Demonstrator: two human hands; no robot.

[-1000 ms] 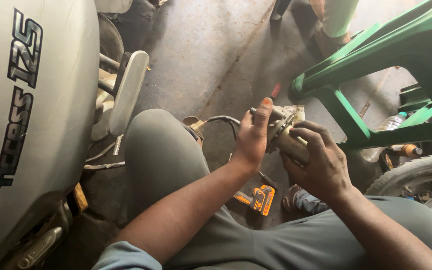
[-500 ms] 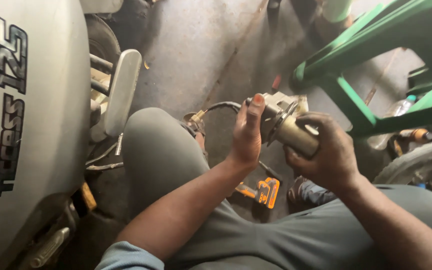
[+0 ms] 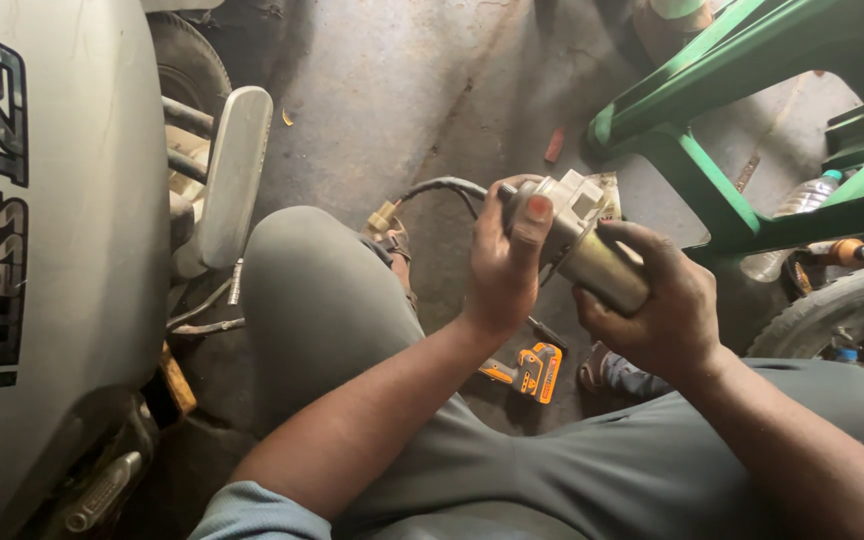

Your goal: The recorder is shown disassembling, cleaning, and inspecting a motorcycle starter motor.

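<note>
While the right hand (image 3: 667, 310) grips the metal pump cylinder (image 3: 607, 272), left hand (image 3: 507, 265) fingers pinch its white plastic head (image 3: 574, 200).

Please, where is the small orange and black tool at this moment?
In the head view, the orange and black tool lies on the concrete floor, low in the middle, between the person's knees and just below the left hand.

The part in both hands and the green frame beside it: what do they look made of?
The part: a dull silvery cylinder, likely metal by its sheen, topped by an off-white cap, probably plastic by its matte moulded look. The left hand grips the cap end, the right hand the cylinder. The green frame: smooth and glossy, metal or plastic unclear.
</note>
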